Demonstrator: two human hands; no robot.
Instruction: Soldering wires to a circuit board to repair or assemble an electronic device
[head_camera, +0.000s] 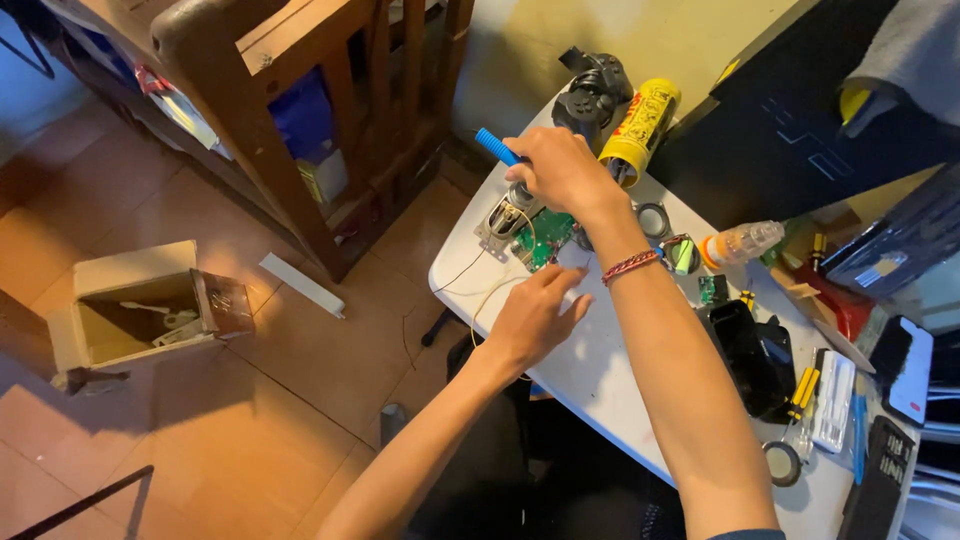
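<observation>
A green circuit board (543, 238) lies flat near the far left corner of the white worktop (600, 370), with a grey metal part attached at its left end. A blue-handled tool (497, 147) is tilted above it, its handle pointing far left.

Single head-mounted view, looking steeply down and forward from close range over the person's forearms. The white rectangular tabletop (600, 370) runs diagonally through the right half of the frame; brown tiled floor (200, 420) fills the left (tilted horizon).
</observation>
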